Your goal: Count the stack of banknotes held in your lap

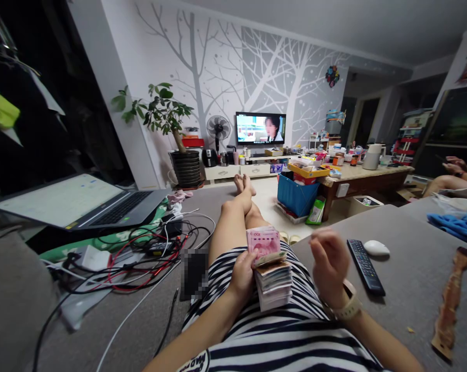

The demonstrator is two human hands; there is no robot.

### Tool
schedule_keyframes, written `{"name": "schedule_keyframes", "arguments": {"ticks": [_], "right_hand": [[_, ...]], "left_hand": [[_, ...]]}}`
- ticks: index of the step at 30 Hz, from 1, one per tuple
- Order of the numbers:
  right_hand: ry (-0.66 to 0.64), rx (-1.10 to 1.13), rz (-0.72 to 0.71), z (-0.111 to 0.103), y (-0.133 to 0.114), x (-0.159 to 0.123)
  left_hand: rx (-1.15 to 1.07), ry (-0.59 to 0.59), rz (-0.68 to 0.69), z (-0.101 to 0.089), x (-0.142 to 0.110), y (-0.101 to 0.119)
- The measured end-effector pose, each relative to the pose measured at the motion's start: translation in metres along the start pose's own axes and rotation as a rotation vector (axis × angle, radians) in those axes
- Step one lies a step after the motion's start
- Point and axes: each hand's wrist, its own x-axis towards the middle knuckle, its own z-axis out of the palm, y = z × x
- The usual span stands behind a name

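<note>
My left hand (243,271) is closed around the left edge of a thick stack of banknotes (274,287) above my lap. Pink notes (263,242) stand up at the top of the stack. A greenish note is folded over in front of them, and brownish and pale notes fan out below. To the right of the stack and apart from it, my right hand (329,263) is raised and slightly blurred. Its fingers are curled in, and nothing shows in them. A pale watch is on that wrist.
Right of me on the grey sofa lie a remote control (365,267), a white mouse (376,248) and a torn brown strip (451,305). At left are a laptop (81,201) and tangled cables (151,253). Another person's hands (456,166) show at far right.
</note>
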Motion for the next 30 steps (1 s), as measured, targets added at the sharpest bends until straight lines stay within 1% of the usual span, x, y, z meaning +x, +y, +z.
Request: {"name": "schedule_keyframes", "arguments": {"ticks": [1,3,4,5,6,8,11,13,17,19,24,30], "right_hand": [[-0.001,0.022,0.150,0.009,0.010,0.004],[-0.128,0.114,0.397,0.024,0.031,0.005],[-0.195,0.151,0.492,0.030,0.039,0.002],[-0.236,0.174,0.553,0.033,0.045,-0.002],[-0.254,0.182,0.576,0.034,0.049,-0.005],[-0.269,0.178,0.564,0.034,0.050,-0.010],[-0.297,0.181,0.526,0.032,0.046,-0.011],[-0.307,0.186,0.530,0.031,0.044,-0.011],[-0.297,0.163,0.502,0.030,0.041,-0.013],[-0.302,0.152,0.473,0.030,0.040,-0.015],[-0.299,0.144,0.453,0.029,0.038,-0.016],[-0.276,0.155,0.445,0.028,0.037,-0.016]], "left_hand": [[-0.010,-0.009,-0.005,0.002,-0.001,0.001],[-0.013,-0.029,-0.022,0.004,-0.003,0.002],[-0.004,-0.034,-0.030,0.005,-0.003,0.003],[0.010,-0.039,-0.035,0.005,-0.004,0.003],[0.024,-0.044,-0.039,0.005,-0.005,0.003],[0.044,-0.051,-0.046,0.005,-0.006,0.003],[0.040,-0.055,-0.066,0.006,-0.005,0.002],[0.024,-0.009,-0.049,0.007,-0.003,0.001],[-0.003,0.140,0.047,0.006,0.002,-0.003],[0.001,0.161,0.070,0.005,0.004,-0.004],[0.025,0.153,0.059,0.005,0.003,-0.003],[-0.003,0.065,0.006,0.011,-0.002,0.003]]}}
